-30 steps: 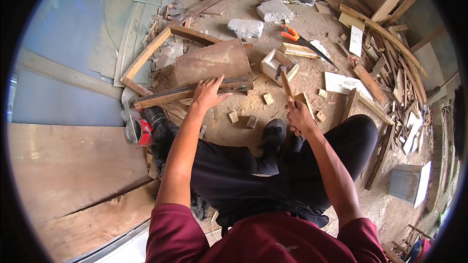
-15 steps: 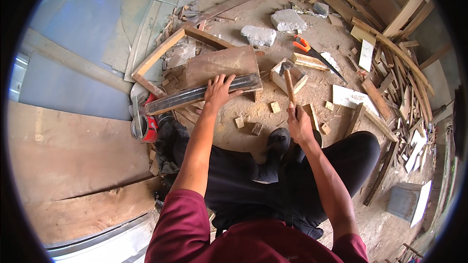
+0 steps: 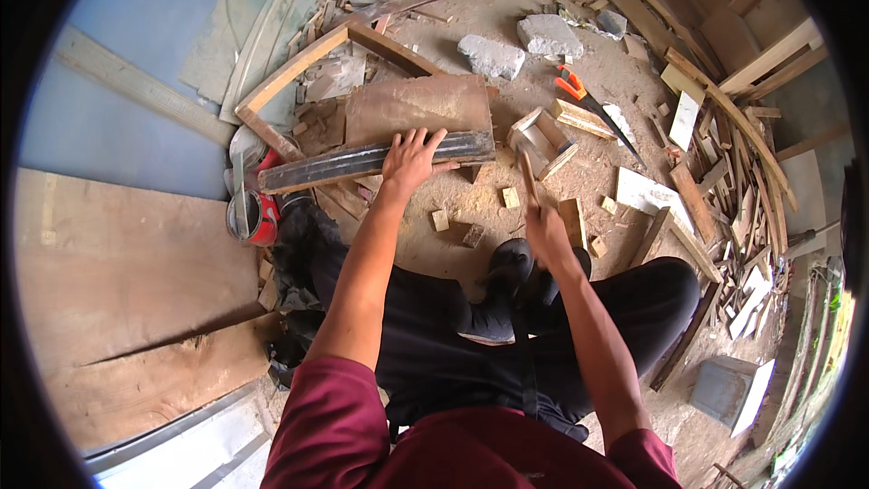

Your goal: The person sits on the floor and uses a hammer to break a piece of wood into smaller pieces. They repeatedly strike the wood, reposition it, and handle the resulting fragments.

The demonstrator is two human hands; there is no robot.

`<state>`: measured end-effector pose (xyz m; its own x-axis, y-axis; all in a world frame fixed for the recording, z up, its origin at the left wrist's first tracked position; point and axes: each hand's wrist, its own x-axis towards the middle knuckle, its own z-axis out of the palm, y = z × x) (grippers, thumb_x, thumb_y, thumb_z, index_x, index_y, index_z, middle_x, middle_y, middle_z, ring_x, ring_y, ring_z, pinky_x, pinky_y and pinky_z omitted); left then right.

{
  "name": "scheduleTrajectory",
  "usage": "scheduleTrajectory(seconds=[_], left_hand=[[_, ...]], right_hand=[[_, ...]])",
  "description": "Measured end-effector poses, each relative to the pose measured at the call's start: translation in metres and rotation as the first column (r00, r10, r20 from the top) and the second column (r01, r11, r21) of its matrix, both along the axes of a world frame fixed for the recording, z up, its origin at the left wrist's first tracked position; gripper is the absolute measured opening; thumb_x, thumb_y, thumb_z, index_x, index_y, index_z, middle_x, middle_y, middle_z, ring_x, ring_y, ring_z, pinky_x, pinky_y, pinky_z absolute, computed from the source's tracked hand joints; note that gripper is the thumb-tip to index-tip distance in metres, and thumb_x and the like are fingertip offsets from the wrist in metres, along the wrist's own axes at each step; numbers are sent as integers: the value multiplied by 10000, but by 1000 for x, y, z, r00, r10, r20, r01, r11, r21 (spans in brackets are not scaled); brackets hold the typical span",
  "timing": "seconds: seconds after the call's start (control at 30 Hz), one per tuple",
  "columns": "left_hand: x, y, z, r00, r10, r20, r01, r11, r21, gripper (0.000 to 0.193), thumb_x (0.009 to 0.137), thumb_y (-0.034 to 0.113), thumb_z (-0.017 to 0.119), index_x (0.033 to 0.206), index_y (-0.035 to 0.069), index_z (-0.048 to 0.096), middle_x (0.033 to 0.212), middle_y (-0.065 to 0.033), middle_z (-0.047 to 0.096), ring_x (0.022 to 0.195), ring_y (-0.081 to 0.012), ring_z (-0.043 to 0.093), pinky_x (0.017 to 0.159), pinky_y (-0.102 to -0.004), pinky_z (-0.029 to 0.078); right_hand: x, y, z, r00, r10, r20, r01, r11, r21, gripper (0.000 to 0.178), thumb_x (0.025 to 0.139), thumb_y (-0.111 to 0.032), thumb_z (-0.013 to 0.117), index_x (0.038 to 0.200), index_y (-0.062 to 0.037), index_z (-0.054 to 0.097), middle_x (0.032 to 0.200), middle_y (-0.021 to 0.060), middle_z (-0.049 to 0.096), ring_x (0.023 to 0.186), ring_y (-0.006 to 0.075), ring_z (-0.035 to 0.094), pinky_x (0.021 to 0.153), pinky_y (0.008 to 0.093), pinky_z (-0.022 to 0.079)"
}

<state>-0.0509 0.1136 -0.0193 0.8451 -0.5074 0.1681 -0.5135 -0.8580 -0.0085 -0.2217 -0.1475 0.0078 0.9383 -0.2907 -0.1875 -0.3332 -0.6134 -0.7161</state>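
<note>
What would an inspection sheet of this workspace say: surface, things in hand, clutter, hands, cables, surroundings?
Surface: dusty floor, strewn with wood scraps.
Things in hand: dark-faced wooden strip under one hand; wooden handle in the other, its far end unclear.
Clutter: open wooden box, orange-handled saw, concrete chunks, red can.
Hands: left hand laid across the strip; right hand closed around the handle.
Cables: nothing seen.
Surroundings: bluish panel and brown board at left; heaped wood offcuts at right.
</note>
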Motion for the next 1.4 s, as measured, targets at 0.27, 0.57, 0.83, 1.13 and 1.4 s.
scheduleTrajectory(seconds=[0.27,0.57,0.83,1.13,1.4], left_hand=[[-2,-2,10,992,25,-122,-31,999,-42,844,823,752,556,1457,203,461,1282,-140,568,1236,-307,522,1069,-485,389],[0,-2,9,995,22,-92,-27,998,-49,887,779,770,594,1461,216,473,1339,-135,557,1265,-308,504,1103,-499,356],[26,28,54,903,-183,-388,-11,894,-447,787,830,667,664,1372,103,580,1287,-194,628,1185,-350,604,997,-438,478],[8,25,149,690,-412,-595,-290,595,-749,847,924,758,418,1029,-38,690,855,-113,718,770,-221,681,699,-348,533],[-16,-6,148,679,-601,-422,-152,447,-882,799,934,733,445,1114,-17,654,920,-67,696,821,-147,615,716,-305,489]], right_hand=[[4,7,22,974,-225,-28,227,956,187,528,1042,-429,445,908,64,577,760,309,616,775,478,646,682,526,479],[-15,13,11,956,-182,-228,259,891,374,516,1037,-502,441,919,-5,518,635,89,517,409,193,514,330,357,375],[-32,22,76,936,-323,-141,334,691,641,433,1024,-469,514,903,-57,455,608,11,444,404,116,453,310,300,325],[-33,9,114,893,-423,154,202,683,702,359,1001,-366,610,886,-47,491,558,-29,436,397,78,435,356,276,335],[-50,11,153,904,-378,198,87,618,781,306,1035,-353,551,941,-74,467,640,-37,402,420,54,371,356,235,325]])
